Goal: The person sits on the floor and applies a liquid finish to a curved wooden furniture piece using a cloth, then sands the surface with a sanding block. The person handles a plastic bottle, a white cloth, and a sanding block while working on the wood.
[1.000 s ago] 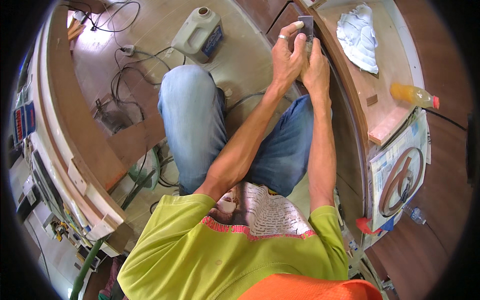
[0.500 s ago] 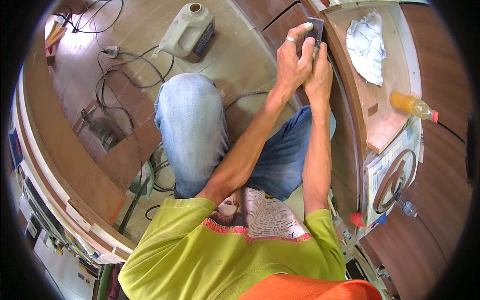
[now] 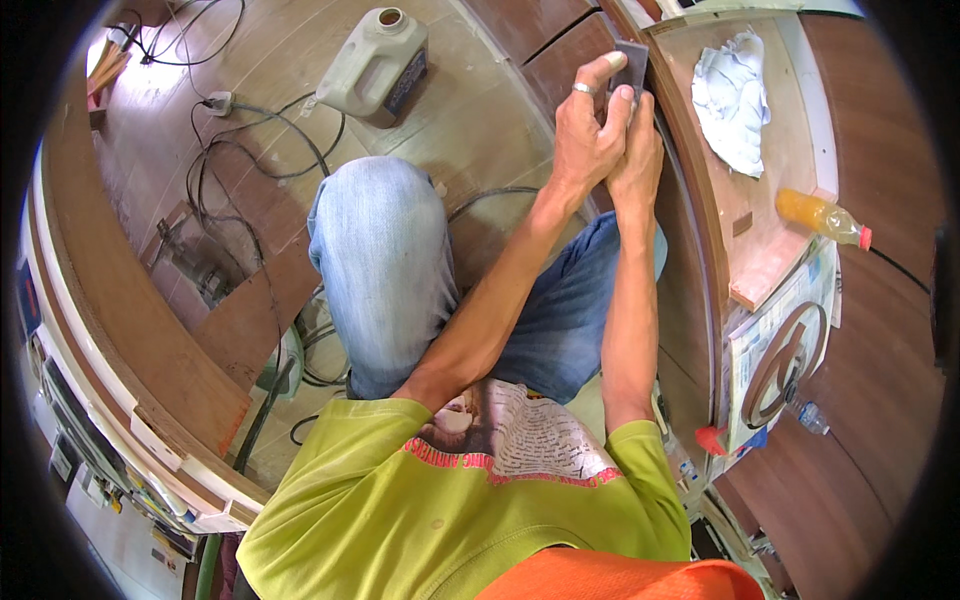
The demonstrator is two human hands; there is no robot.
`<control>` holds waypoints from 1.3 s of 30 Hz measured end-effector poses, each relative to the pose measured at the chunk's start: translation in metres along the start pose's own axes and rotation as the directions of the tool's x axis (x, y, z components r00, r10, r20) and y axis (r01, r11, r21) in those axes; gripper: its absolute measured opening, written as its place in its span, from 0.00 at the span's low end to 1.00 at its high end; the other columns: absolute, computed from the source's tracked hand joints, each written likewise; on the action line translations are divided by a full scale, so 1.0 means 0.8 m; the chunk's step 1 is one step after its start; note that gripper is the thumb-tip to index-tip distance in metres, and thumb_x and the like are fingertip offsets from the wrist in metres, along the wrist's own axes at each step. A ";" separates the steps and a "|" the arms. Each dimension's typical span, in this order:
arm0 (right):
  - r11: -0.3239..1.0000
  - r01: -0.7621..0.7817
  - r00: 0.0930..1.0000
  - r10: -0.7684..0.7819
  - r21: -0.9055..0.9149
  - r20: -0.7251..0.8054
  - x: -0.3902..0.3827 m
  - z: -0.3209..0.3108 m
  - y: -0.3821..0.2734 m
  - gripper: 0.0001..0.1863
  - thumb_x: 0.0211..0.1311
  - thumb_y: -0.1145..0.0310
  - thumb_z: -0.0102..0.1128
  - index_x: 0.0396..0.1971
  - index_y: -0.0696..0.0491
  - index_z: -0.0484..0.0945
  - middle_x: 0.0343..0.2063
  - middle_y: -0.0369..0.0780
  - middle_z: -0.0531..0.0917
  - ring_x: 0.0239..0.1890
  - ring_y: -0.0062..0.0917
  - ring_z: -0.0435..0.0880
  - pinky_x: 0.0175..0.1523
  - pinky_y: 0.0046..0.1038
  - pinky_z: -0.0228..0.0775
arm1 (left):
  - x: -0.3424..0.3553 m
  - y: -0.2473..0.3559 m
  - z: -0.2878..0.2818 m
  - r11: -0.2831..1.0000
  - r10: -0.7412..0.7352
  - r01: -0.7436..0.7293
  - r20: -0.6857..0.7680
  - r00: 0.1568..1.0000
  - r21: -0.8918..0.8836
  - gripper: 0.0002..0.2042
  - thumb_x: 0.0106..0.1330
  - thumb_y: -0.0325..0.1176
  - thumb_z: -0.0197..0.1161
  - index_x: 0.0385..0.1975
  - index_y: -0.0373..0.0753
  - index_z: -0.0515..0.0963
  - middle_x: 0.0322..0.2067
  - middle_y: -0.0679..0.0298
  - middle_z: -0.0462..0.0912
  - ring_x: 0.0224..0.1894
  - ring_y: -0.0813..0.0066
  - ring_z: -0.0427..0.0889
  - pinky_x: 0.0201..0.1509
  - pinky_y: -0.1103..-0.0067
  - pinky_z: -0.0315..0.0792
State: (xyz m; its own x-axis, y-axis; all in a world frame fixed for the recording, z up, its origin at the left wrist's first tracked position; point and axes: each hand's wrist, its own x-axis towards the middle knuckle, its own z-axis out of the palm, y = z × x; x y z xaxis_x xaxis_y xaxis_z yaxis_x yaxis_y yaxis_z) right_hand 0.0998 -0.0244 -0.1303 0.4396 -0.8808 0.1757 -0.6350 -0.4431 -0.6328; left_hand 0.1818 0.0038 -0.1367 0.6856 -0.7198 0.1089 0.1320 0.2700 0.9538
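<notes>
Both of my hands are together at the upper right, against the brown wooden panel [image 3: 690, 190] with its raised curved edge. My left hand [image 3: 588, 135] is closed on a dark grey flat block [image 3: 631, 66], its ringed index finger stretched along the block's top. Beside and partly behind it, my right hand [image 3: 637, 165] grips the lower end of the same block. The left thumb lies near the right hand's fingers, and some of the right fingers are hidden. The block's underside is out of sight, so I cannot tell how fully it touches the wood.
On the shelf to the right lie a crumpled white cloth [image 3: 732, 100] and a bottle of orange liquid [image 3: 822, 217]. A dark ring-shaped piece [image 3: 785, 365] rests below them on printed paper. Left of my knees are a pale plastic jug [image 3: 375, 65], tangled black cables [image 3: 215, 150] and a power tool [image 3: 200, 265].
The whole view has shifted slightly. My hands keep their grip on the grey block, which sits a touch lower in the picture. Nothing was let go.
</notes>
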 end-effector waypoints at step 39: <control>0.989 -0.147 0.988 0.146 0.011 0.052 0.006 -0.002 -0.002 0.30 0.70 0.49 0.53 0.54 0.63 0.64 0.36 0.63 0.84 0.43 0.62 0.82 0.45 0.54 0.73 | -0.002 -0.002 0.000 0.998 -0.033 0.031 0.048 0.998 0.055 0.18 0.71 0.30 0.61 0.59 0.36 0.74 0.46 0.55 0.84 0.44 0.69 0.82 0.48 0.73 0.76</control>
State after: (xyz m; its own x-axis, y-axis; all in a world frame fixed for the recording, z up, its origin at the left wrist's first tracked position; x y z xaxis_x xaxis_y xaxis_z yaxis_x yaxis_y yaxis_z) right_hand 0.1019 -0.0285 -0.1274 0.3749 -0.9261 0.0416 -0.6855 -0.3071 -0.6601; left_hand 0.1806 0.0048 -0.1386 0.6460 -0.7580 0.0902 0.1132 0.2120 0.9707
